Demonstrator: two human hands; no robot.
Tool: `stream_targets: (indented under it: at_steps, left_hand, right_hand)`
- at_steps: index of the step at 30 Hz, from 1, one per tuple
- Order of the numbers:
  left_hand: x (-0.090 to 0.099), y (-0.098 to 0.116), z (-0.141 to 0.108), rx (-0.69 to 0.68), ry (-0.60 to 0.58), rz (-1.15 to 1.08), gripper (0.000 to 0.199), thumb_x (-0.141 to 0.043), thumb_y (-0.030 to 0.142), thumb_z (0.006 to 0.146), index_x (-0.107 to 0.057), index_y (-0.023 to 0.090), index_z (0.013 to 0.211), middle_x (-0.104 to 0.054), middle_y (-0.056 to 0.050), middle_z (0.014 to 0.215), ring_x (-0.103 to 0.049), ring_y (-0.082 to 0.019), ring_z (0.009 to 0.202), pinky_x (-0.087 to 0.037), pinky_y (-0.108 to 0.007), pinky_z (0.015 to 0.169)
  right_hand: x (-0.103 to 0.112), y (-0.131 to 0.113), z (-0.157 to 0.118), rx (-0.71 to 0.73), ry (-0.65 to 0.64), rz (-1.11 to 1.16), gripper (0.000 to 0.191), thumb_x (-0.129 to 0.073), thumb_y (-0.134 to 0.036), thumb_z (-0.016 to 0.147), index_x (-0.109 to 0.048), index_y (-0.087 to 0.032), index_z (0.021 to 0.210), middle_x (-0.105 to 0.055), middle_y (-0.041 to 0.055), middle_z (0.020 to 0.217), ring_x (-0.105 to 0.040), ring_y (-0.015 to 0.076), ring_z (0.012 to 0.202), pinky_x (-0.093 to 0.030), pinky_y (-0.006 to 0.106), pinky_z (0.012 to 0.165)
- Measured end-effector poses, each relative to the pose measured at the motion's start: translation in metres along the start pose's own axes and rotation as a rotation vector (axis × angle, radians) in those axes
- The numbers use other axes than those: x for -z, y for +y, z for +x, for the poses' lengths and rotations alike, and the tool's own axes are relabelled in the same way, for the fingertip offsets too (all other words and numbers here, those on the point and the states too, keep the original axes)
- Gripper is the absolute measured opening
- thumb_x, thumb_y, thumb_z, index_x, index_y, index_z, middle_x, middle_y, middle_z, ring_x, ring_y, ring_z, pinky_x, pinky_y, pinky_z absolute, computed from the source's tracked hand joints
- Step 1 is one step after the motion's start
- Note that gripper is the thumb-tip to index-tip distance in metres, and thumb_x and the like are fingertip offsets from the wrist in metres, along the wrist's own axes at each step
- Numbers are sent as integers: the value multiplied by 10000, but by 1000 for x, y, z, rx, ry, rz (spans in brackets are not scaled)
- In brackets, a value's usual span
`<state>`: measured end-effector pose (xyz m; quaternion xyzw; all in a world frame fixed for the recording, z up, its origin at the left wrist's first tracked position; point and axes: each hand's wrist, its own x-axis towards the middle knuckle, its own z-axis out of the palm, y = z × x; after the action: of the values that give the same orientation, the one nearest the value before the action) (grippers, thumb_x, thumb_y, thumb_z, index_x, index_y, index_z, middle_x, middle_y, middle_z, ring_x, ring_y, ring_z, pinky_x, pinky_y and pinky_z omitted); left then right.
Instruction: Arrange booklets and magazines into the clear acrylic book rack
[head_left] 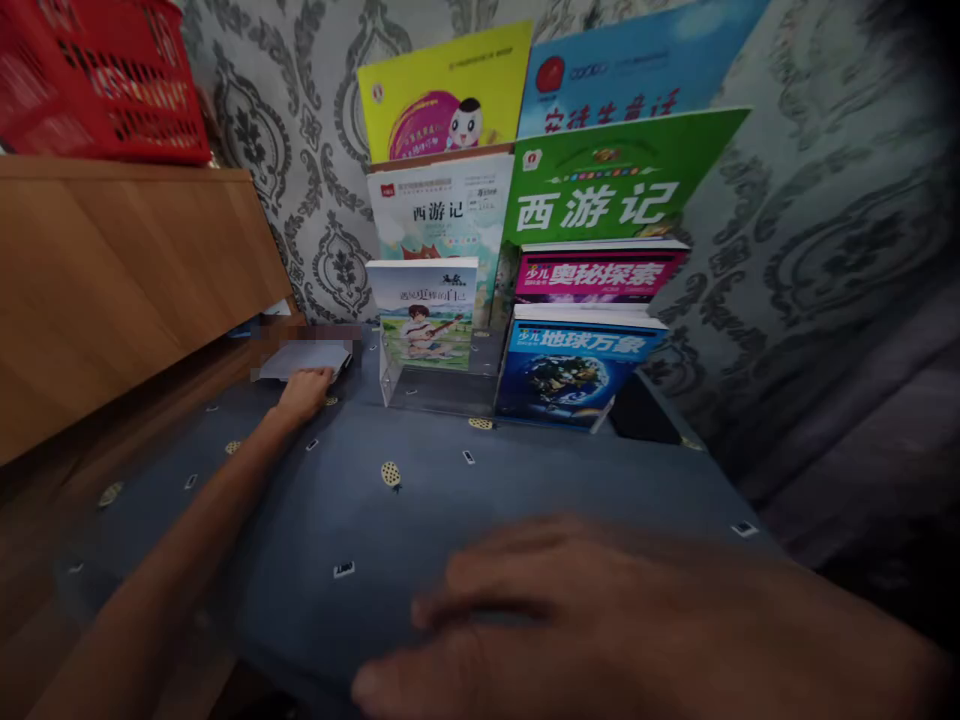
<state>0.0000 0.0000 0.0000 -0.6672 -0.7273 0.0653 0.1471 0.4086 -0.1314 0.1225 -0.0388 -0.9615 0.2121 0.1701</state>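
Observation:
At the back left of the blue cloth-covered table (427,520), my left hand (306,390) grips the near edge of a pale book (304,358) lying flat, partly blurred out. My right hand (555,615) hovers large and smeared in the foreground, thumb and fingers apart, holding nothing. Between and beyond them, a clear stepped rack (386,385) holds upright books. Its left column shows a book with a guitar player (427,325), a pale book (442,210) and a yellow one (446,90). On the right are a blue earth book (570,375), a pink book (592,277), a green book (622,180) and a light-blue book (637,60).
A wooden cabinet (127,290) stands at the left with a red plastic basket (105,80) on top. Patterned wallpaper (337,260) rises behind the table. A dark flat item (652,410) lies behind the rack's right side, and a dark curtain-like fabric (847,330) hangs right.

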Motion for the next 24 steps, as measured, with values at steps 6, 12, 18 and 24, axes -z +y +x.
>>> stream_targets:
  at_steps: [6, 12, 18, 24]
  left_hand:
    - [-6, 7, -51, -43, -21, 13, 400, -370, 59, 936, -580, 113, 1273, -697, -187, 1228, -675, -279, 1124, -512, -374, 939]
    - [-4, 12, -93, -85, -42, -23, 372, -376, 96, 962, -616, 171, 1236, -710, -142, 1231, -695, -255, 1100, -552, -367, 912]
    - [11, 38, -128, -207, -23, -53, 353, -414, 82, 961, -629, 154, 1231, -705, -155, 1248, -695, -258, 1123, -566, -379, 927]
    - [19, 99, -169, -532, 122, -47, 337, -516, 147, 976, -593, 166, 1303, -685, -139, 1299, -665, -247, 1174, -574, -339, 896]
  right_hand:
    - [-14, 15, 2, -13, 25, -63, 451, -542, -172, 998, -578, -357, 1408, -724, -33, 1268, -699, 119, 1097, -541, 181, 928]
    - [-45, 47, 20, -40, -188, 51, 401, -471, -195, 1035, -595, -301, 1402, -728, -17, 1272, -655, 171, 1204, -525, 293, 1010]
    - [-82, 80, 16, -208, -89, 132, 380, -446, -204, 1033, -617, -240, 1370, -686, 59, 1339, -618, 204, 1256, -494, 388, 1083]
    - [-122, 102, 9, -295, 216, 13, 377, -382, -193, 1036, -613, -226, 1332, -686, 104, 1239, -651, 222, 1159, -549, 450, 1023]
